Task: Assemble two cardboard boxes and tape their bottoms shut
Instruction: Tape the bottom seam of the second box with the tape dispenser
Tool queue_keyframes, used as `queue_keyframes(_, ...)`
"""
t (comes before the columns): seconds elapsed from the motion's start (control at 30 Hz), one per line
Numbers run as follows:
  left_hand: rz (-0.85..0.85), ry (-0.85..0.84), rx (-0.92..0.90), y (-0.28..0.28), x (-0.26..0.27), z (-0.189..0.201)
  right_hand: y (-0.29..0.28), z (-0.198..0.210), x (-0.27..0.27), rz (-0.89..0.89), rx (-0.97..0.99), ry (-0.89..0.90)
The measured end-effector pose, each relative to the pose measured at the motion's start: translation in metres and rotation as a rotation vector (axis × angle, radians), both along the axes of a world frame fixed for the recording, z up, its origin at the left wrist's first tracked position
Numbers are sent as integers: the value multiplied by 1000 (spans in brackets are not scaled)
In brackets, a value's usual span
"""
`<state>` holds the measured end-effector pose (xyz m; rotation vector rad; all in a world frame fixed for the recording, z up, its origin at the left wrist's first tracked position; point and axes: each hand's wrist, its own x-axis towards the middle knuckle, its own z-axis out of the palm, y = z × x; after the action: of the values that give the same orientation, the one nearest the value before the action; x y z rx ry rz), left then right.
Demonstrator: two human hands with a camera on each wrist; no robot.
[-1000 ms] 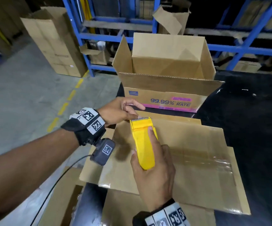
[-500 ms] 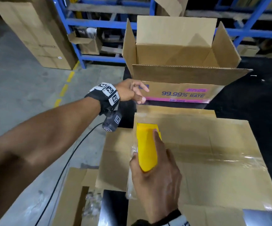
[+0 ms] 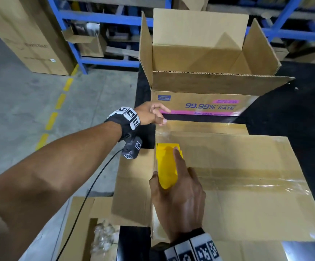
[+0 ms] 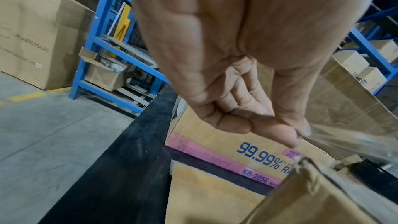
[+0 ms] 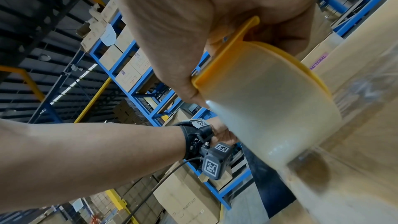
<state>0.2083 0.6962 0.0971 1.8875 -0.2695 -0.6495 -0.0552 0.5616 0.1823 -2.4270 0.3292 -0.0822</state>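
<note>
Right hand [image 3: 179, 202] wrapped around yellow tape dispenser [image 3: 167, 164], index finger laid along its top; grip closed on the dispenser, roll of clear tape [image 5: 269, 108] visible under it in the right wrist view. Dispenser sits over the left end of the near box [image 3: 237, 181], which lies bottom-up on the black surface [image 3: 303, 119], flaps folded in, a clear tape strip running across the seam to the right. Left hand [image 3: 151, 115] at the far left corner of that box, thumb and fingertips pinching the free end of the tape [image 4: 344, 140] that stretches back to the dispenser. Second box [image 3: 205, 78] stands upright just beyond, top flaps open, "99.99% RATE" printed on its near side. Blue rack [image 3: 100, 17] and more cartons [image 3: 26, 34] on the floor at far left.
</note>
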Motion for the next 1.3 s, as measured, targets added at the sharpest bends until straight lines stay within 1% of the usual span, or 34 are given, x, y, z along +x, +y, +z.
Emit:
queue_keyframes(0.13,-25,11,-1,-1,4,-11,1,-2,3,3,-14,46)
queue_keyframes(0.37,-18,88,-31,1,2,-31,5,-10,2,-10,-37,46)
queue_keyframes(0.47,-42,123,-10,2,1,-43,7,-14,0,-20,-38,27)
queue_keyframes(0.57,-74,92,94,2,0,-45,7,-17,-1,-25,-46,-10)
queue_keyframes(0.6,-85,58,157,2,0,-43,7,-18,-2,-26,-48,-11)
queue_keyframes(0.67,-101,-51,352,5,-2,-39,8,-19,-5,-18,-58,-30)
queue_keyframes(0.7,-79,-103,402,9,-5,-36,8,-19,-7,-15,-59,-42)
queue_keyframes(0.73,-39,-140,370,12,-10,-34,8,-19,-8,-15,-51,-42)
queue_keyframes(0.77,1,-149,274,14,-15,-33,8,-20,-8,-16,-37,-30)
queue_keyframes(0.83,32,-86,25,15,-31,-28,7,-20,-9,-12,-24,-26)
queue_keyframes(0.9,2,-41,-116,14,-49,-28,7,-19,-8,-8,-26,-43)
queue_keyframes(1.03,12,-117,-178,18,-70,-46,10,-20,-9,6,-23,-6)
queue_keyframes(1.17,44,-142,-182,15,-74,-50,10,-15,-11,32,-33,50)
queue_keyframes(1.23,58,-128,-182,14,-74,-49,9,-10,-20,40,-51,85)
queue_keyframes(1.3,83,-65,-190,13,-74,-46,8,-7,-40,51,-49,70)
